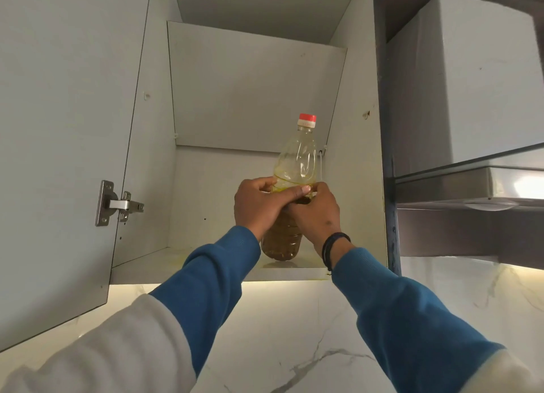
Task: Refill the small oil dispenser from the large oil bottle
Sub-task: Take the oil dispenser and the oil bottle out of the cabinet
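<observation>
Cabinet [250, 83]: white, door [59, 142] open left
Wall [294, 334]: veined marble, lit from beneath cabinet
Hood [471, 186]: steel, right

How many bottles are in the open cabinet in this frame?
1. The oil bottle, red-capped, stands on the bottom shelf toward the right side, with the left hand and right hand around its middle. No other bottle shows; the upper shelf's top is out of sight.

We see an open wall cabinet [362, 163] whose door [59, 157] swings out to the left on a metal hinge [116, 203]. To its right hangs a steel range hood [471, 186], and white marbled wall tiles [294, 334] run below.
</observation>
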Action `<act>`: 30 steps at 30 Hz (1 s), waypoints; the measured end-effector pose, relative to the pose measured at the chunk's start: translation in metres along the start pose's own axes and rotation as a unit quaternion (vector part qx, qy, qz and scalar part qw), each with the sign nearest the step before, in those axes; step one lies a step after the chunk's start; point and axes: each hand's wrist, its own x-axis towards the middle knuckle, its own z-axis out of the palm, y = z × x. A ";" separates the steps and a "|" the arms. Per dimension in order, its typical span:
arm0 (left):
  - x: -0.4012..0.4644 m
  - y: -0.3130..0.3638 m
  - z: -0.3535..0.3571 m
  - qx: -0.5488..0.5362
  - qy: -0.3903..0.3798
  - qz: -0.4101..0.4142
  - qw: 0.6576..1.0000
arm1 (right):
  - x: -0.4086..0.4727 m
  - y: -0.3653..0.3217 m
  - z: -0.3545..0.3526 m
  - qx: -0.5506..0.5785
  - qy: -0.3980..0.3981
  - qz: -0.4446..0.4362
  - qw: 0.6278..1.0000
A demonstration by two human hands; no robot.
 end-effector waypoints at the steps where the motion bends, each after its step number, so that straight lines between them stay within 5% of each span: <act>1: -0.002 0.004 -0.002 0.000 0.001 0.008 1.000 | -0.001 0.000 0.000 -0.004 0.008 -0.005 1.000; 18: -0.085 0.060 -0.035 -0.017 -0.015 0.065 0.998 | -0.098 -0.045 -0.046 0.020 0.011 -0.050 0.998; 30: -0.232 -0.049 -0.047 0.061 -0.152 -0.126 0.979 | -0.251 0.068 -0.050 -0.031 -0.037 0.102 0.994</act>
